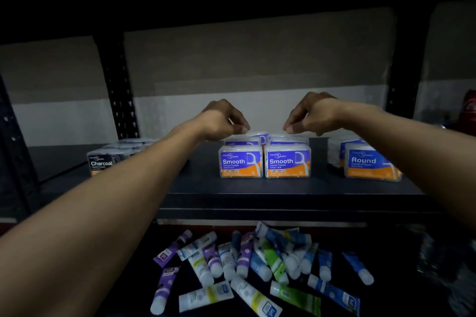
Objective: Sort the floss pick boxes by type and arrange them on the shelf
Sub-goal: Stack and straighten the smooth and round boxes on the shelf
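Left hand (pixel 224 121) and right hand (pixel 309 117) pinch rear Smooth boxes (pixel 288 138)

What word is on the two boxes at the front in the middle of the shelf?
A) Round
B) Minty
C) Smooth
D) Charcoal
C: the left Smooth box and the right Smooth box both say "Smooth" in white letters on blue. The Charcoal box stands off to the left and the Round box off to the right.
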